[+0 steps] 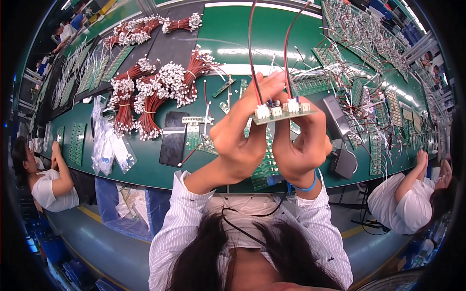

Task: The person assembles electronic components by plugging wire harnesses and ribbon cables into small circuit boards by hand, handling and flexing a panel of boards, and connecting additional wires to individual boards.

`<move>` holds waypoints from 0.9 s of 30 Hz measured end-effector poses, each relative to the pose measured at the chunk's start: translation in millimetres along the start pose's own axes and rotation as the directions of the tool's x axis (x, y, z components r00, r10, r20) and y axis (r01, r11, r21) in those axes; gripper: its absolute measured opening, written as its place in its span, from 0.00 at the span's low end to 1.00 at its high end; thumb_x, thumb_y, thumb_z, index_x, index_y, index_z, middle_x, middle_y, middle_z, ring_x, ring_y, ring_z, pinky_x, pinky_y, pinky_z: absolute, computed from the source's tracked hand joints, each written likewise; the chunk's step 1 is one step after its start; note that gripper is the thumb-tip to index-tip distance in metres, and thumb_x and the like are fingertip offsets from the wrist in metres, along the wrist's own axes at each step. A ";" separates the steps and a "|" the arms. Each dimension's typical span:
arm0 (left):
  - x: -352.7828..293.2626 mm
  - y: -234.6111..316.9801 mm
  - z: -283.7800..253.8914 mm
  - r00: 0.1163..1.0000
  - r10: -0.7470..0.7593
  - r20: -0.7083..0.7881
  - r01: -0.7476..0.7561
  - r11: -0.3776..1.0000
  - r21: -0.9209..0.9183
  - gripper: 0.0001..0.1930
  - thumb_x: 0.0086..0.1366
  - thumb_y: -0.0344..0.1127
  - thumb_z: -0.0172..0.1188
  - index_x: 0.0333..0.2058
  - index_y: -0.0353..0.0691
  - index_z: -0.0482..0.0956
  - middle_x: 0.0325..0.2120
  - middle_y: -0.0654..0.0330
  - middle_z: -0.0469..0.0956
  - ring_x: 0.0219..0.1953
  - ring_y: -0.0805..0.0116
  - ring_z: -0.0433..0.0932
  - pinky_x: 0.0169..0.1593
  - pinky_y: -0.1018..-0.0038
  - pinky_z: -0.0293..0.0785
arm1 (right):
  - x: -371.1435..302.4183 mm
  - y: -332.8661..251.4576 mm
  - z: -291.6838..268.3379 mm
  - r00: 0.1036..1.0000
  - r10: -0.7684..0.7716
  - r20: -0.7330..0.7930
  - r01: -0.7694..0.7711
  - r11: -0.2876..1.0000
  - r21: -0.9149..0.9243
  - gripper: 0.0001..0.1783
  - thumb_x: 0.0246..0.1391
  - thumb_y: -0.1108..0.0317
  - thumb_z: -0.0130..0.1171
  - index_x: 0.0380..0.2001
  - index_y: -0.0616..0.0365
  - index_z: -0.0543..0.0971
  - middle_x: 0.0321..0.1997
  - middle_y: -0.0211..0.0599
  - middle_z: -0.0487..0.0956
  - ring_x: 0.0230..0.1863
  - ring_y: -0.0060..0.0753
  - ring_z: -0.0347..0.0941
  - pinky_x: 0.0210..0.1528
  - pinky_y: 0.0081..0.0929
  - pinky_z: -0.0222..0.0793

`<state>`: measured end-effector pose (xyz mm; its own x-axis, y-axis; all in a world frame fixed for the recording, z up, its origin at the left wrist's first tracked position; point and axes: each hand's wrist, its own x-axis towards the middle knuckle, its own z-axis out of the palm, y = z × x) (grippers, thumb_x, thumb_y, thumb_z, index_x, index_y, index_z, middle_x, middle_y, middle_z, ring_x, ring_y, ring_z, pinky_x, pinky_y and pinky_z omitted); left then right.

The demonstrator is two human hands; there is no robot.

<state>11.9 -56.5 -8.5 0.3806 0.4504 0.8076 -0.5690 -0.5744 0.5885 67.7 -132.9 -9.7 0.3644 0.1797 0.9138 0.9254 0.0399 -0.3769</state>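
Observation:
Raised above the bench, a small green circuit board (285,115) is held level between both my hands. White connectors stand along its top, and two red-and-black cables (252,53) rise out of them. My left hand (238,138) is closed on the board's left end, fingers curled at its edge. On the other end, my right hand (303,140) grips it, with a blue band around the wrist. Some fingertips are hidden behind the board and connectors. Below the hands, several more green boards (264,172) lie on the bench.
Bundles of red cables with white plugs (153,104) lie to the left, beside a black phone (173,138) and clear plastic bags (111,148). Boards with loose wires (359,102) crowd the right, near a black box-shaped device (343,162). People sit at both sides.

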 end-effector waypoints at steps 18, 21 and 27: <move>33.7 8.9 -49.1 0.967 -0.164 -0.197 0.205 0.957 0.208 0.10 0.63 0.26 0.45 0.40 0.30 0.73 0.26 0.60 0.75 0.28 0.76 0.72 0.32 0.82 0.69 | 20.2 22.9 -30.4 0.980 0.196 0.037 -0.197 0.980 0.015 0.13 0.38 0.79 0.63 0.31 0.63 0.74 0.27 0.39 0.78 0.26 0.30 0.77 0.28 0.21 0.70; 42.2 7.3 -72.9 0.942 -0.240 -0.233 0.302 0.911 0.281 0.12 0.65 0.30 0.42 0.40 0.32 0.72 0.24 0.63 0.72 0.26 0.79 0.68 0.31 0.84 0.65 | 19.2 33.8 -51.9 0.949 0.315 0.019 -0.307 0.935 -0.175 0.12 0.39 0.78 0.63 0.30 0.61 0.74 0.28 0.38 0.77 0.26 0.29 0.76 0.28 0.21 0.69; 44.1 14.4 -101.2 0.946 -0.252 -0.204 0.306 0.902 0.304 0.19 0.66 0.35 0.34 0.44 0.29 0.70 0.26 0.63 0.71 0.28 0.78 0.64 0.36 0.82 0.61 | -29.3 72.2 -80.5 0.854 0.443 0.273 -0.193 0.758 -0.623 0.08 0.40 0.74 0.61 0.25 0.58 0.71 0.25 0.36 0.72 0.24 0.37 0.70 0.24 0.32 0.65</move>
<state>-53.3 24.3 31.8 0.3544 0.7103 0.6082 -0.1753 -0.5884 0.7893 132.2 -214.4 -51.4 0.6923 0.4396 0.5723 0.6958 -0.6169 -0.3678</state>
